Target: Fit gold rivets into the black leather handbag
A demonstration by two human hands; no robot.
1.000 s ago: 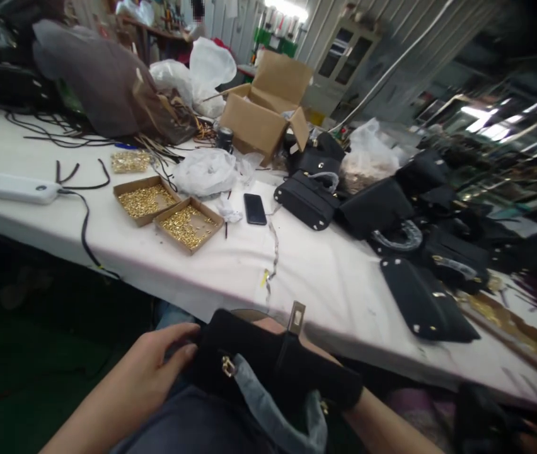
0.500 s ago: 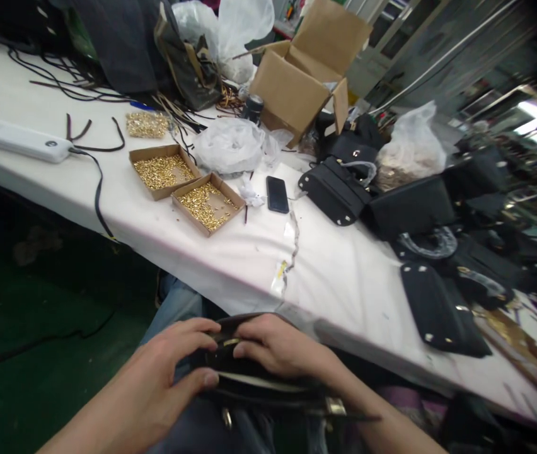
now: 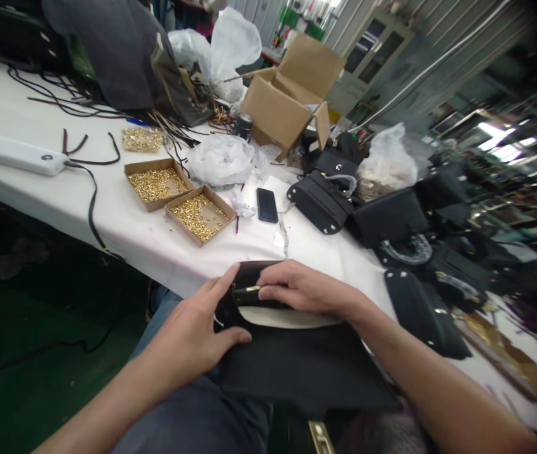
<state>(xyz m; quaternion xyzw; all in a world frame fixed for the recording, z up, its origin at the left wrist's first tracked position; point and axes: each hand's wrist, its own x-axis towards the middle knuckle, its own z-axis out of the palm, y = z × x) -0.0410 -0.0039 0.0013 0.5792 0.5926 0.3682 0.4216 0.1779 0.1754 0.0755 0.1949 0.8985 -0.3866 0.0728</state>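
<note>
Holds open black bag point(image 3: 304, 366) above lap point(image 3: 193, 422), just before white table point(image 3: 339, 258); grips bag at one end of mouth with left hand point(image 3: 207, 331); pinches gold zipper point(image 3: 251, 289) inside with right hand point(image 3: 297, 287).

A black bag point(image 3: 292, 343) — gaping open, its flap point(image 3: 311, 378) hanging down, gold clasp point(image 3: 314, 432) lowest.
</note>
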